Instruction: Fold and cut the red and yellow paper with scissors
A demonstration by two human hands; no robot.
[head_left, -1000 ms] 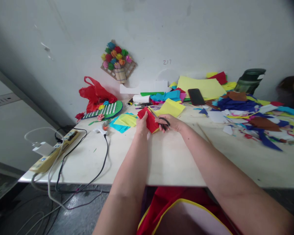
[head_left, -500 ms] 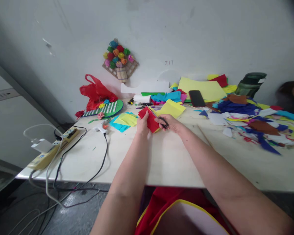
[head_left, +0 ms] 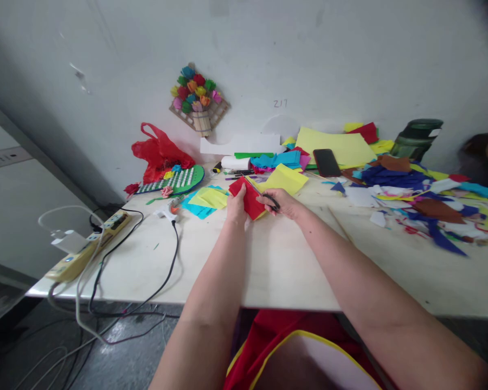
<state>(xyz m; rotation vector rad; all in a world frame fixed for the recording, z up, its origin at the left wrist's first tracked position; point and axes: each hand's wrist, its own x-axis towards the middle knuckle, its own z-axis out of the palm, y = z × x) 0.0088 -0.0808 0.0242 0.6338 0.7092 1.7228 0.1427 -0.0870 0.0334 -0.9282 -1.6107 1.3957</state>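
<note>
Pinched in my left hand [head_left: 236, 206] is a red sheet of paper [head_left: 252, 201], thumb on top, with a thin yellow edge showing along its lower right side. My right hand [head_left: 280, 201] is closed around the black handles of a pair of scissors [head_left: 273, 202]. Their blades point up and left along the red sheet's upper right edge; whether they are apart I cannot tell. Just beyond the scissors lies a yellow sheet [head_left: 285, 181]. Left of my left hand, a smaller yellow sheet [head_left: 210, 198] rests on blue sheets [head_left: 203, 212].
Coloured scraps [head_left: 435, 208] are heaped at the right, near a dark green bottle [head_left: 413, 140] and a phone [head_left: 326, 163]. At the left are a glue gun [head_left: 167, 210], a power strip [head_left: 91, 246] with trailing cords, and a red plastic bag [head_left: 158, 151]. A thin stick [head_left: 340, 225] lies beside my right forearm.
Almost nothing differs. Both hands, the red sheet and the scissors keep nearly the same place, with only a very slight shift of the view.
</note>
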